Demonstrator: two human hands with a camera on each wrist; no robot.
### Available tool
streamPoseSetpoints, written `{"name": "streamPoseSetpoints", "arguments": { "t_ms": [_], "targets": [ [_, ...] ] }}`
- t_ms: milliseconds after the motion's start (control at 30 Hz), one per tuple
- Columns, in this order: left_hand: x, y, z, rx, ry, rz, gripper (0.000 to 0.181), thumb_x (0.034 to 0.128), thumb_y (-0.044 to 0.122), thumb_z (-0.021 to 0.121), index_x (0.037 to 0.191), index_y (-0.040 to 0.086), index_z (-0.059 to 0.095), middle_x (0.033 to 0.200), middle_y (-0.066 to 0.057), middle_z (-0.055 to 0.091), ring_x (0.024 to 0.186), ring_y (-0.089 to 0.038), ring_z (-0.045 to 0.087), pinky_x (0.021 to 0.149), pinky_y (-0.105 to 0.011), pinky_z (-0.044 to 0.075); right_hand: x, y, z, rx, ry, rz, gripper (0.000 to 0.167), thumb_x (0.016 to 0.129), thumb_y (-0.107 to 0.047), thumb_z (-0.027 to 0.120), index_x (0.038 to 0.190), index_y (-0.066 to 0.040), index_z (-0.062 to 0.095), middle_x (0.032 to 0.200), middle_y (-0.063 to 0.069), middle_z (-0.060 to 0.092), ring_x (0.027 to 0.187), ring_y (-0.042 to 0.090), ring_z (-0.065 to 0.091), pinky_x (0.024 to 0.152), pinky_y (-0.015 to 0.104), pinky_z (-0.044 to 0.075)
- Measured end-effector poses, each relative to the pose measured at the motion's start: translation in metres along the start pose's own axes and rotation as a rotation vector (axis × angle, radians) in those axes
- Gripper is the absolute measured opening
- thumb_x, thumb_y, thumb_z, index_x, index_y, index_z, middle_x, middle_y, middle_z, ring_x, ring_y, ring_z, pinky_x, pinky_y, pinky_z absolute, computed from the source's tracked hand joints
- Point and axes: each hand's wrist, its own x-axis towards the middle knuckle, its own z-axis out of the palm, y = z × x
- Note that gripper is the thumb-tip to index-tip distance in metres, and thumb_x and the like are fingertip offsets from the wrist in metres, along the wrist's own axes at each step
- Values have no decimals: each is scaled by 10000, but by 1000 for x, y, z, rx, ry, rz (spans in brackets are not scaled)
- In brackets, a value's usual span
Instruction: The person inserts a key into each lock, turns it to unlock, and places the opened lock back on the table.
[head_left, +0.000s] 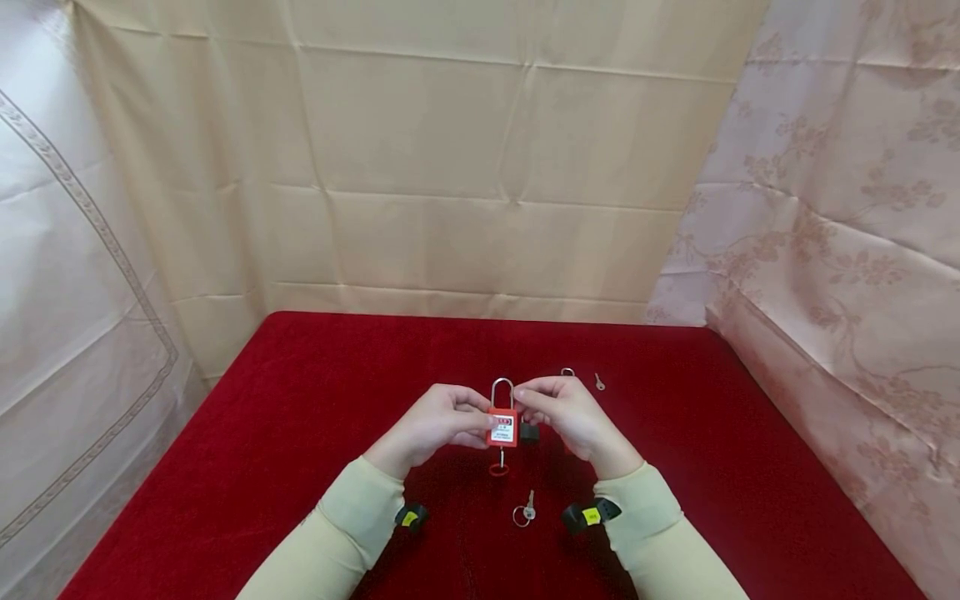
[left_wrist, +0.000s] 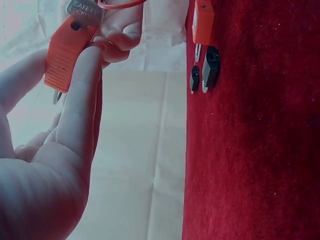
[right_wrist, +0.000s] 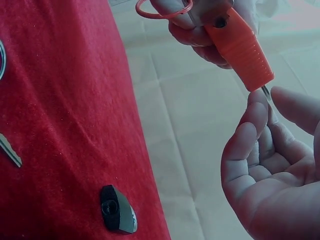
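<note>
A red safety padlock [head_left: 502, 427] with a white label and a tall metal shackle [head_left: 502, 382] stands upright between both hands, raised off the table. My left hand [head_left: 442, 421] grips its body between thumb and fingers. At the shackle's right leg, the thumb and forefinger of my right hand [head_left: 562, 408] pinch the metal just above the body, as the right wrist view shows. A key [left_wrist: 84, 11] marked "SAFETY LOCKS" sits in the padlock's underside. From it hangs a red ring [head_left: 498, 470].
Behind the hands lies a black padlock [head_left: 529, 432]; the left wrist view shows another orange padlock [left_wrist: 202, 22] and a smaller black padlock [left_wrist: 194, 79]. A ringed key [head_left: 525, 510] lies nearer on the red cloth [head_left: 360, 358], a loose key [head_left: 600, 382] farther right.
</note>
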Motion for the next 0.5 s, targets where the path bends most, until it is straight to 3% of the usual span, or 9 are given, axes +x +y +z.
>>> {"name": "streamPoseSetpoints", "arguments": {
  "t_ms": [233, 500],
  "targets": [
    [0, 0, 3, -7, -44, -13, 282, 892, 51, 746, 1113, -105, 667, 990, -200, 732, 837, -251, 725, 762, -421, 620, 0, -1, 0, 5, -16, -14, 294, 970, -81, 679, 1144, 155, 668, 849, 65, 713, 776, 169, 655, 762, 323, 588],
    [-1, -1, 4, -3, -39, -19, 268, 887, 42, 741, 1101, -103, 670, 987, -197, 732, 846, -247, 724, 762, -417, 620, -1, -1, 1, -4, -12, -4, 283, 970, -95, 681, 1141, 130, 688, 845, 60, 713, 778, 176, 658, 773, 351, 591]
  ]
}}
